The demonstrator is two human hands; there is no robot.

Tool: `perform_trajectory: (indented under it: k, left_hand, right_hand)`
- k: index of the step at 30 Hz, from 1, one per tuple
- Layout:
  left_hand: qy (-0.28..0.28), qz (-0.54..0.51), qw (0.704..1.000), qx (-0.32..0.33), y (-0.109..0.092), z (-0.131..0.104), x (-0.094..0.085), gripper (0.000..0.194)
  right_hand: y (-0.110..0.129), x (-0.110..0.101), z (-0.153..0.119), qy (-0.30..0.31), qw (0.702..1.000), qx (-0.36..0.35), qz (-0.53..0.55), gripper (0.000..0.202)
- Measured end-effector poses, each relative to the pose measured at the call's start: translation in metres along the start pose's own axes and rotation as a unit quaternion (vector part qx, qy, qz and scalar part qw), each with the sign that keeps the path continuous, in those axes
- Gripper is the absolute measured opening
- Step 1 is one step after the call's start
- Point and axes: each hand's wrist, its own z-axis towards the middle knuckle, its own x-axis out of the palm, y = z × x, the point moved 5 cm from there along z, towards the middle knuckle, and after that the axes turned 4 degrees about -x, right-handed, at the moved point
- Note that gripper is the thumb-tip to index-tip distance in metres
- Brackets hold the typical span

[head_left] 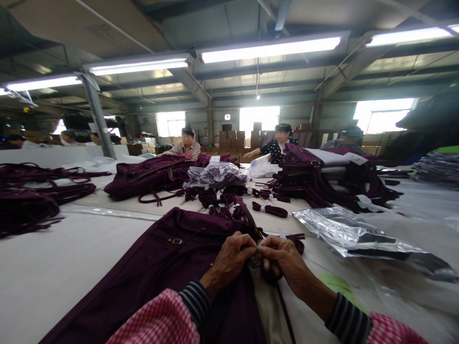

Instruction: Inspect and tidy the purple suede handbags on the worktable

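Note:
A dark purple fabric bag (143,263) lies on the table in front of me, with a small brass buckle (176,241) on its upper face. Its right side is open along a zip, and a beige lining (268,303) shows there. Over this opening my left hand (233,255) is closed, thumb and forefinger pinched. Fingertip to fingertip with it, my right hand (281,258) pinches too. The small thing between them is hidden, though a bit of metal shows just below. Dark purple material hangs under my right fingers; its kind is unclear.
Behind the bag lie rolled purple straps (269,209) and a clear plastic bag (215,175). Stacked purple bags (330,177) stand at the back right, more pieces (28,205) at the left. Silvery plastic packaging (351,231) lies at the right. Co-workers (281,145) sit across the table.

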Motion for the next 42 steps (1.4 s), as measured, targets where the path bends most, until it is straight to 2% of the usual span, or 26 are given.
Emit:
perform_trajectory:
  k: [4, 7, 9, 11, 13, 16, 18, 19, 21, 23, 26, 29, 32, 35, 37, 39, 42]
  left_hand:
    - [0.004, -0.008, 1.0, 0.0, 0.0, -0.001, 0.002, 0.02]
    - [0.024, 0.008, 1.0, -0.001, 0.0, 0.0, 0.005, 0.019]
    - [0.03, 0.046, 0.998, 0.001, -0.003, 0.001, 0.004, 0.018]
    - [0.023, 0.101, 0.994, 0.024, -0.012, 0.0, -0.001, 0.017]
    - [0.029, 0.164, 0.984, 0.069, -0.028, -0.005, -0.007, 0.02]
    - [0.13, 0.265, 0.945, 0.14, -0.053, -0.027, -0.004, 0.035]
    - [0.217, 0.319, 0.907, 0.17, -0.062, -0.048, 0.007, 0.037]
    - [0.245, 0.342, 0.889, 0.179, -0.064, -0.057, 0.012, 0.032]
    - [0.266, 0.391, 0.859, 0.196, -0.061, -0.07, 0.022, 0.017]
    - [0.256, 0.448, 0.826, 0.227, -0.056, -0.073, 0.025, 0.015]
    - [0.222, 0.525, 0.777, 0.267, -0.058, -0.066, 0.012, 0.018]
    - [0.173, 0.572, 0.77, 0.225, -0.079, -0.053, -0.013, 0.013]
    - [0.116, 0.569, 0.797, 0.166, -0.105, -0.048, -0.032, 0.027]
    - [0.092, 0.533, 0.829, 0.142, -0.116, -0.05, -0.038, 0.035]
    - [0.081, 0.509, 0.847, 0.133, -0.117, -0.05, -0.039, 0.032]
    - [0.068, 0.486, 0.862, 0.124, -0.115, -0.048, -0.042, 0.027]
    - [0.053, 0.454, 0.881, 0.119, -0.115, -0.045, -0.048, 0.02]
  right_hand:
    - [-0.005, 0.002, -0.003, -0.014, 1.0, -0.017, -0.007, 0.034]
    - [-0.002, 0.002, -0.001, 0.002, 1.0, -0.016, -0.019, 0.027]
    - [0.007, -0.003, 0.004, 0.024, 0.998, -0.021, -0.063, 0.024]
    - [0.024, -0.016, 0.007, 0.024, 0.985, -0.056, -0.159, 0.021]
    - [0.042, -0.034, 0.006, 0.006, 0.939, -0.112, -0.325, 0.022]
    - [0.051, -0.057, -0.005, 0.011, 0.839, -0.152, -0.522, 0.027]
    - [0.042, -0.062, -0.015, 0.053, 0.795, -0.168, -0.581, 0.037]
    - [0.036, -0.062, -0.02, 0.073, 0.774, -0.175, -0.604, 0.04]
    - [0.025, -0.058, -0.026, 0.091, 0.722, -0.191, -0.659, 0.036]
    - [0.023, -0.055, -0.028, 0.079, 0.697, -0.2, -0.684, 0.029]
    - [0.033, -0.054, -0.03, 0.071, 0.697, -0.206, -0.683, 0.028]
    - [0.052, -0.055, -0.034, 0.083, 0.706, -0.195, -0.675, 0.024]
    - [0.07, -0.046, -0.039, 0.111, 0.725, -0.171, -0.658, 0.015]
    - [0.081, -0.023, -0.04, 0.146, 0.746, -0.157, -0.63, 0.012]
    - [0.081, -0.003, -0.036, 0.156, 0.763, -0.152, -0.609, 0.018]
    - [0.077, 0.015, -0.03, 0.141, 0.785, -0.147, -0.584, 0.025]
    - [0.059, 0.038, -0.022, 0.1, 0.822, -0.138, -0.543, 0.05]
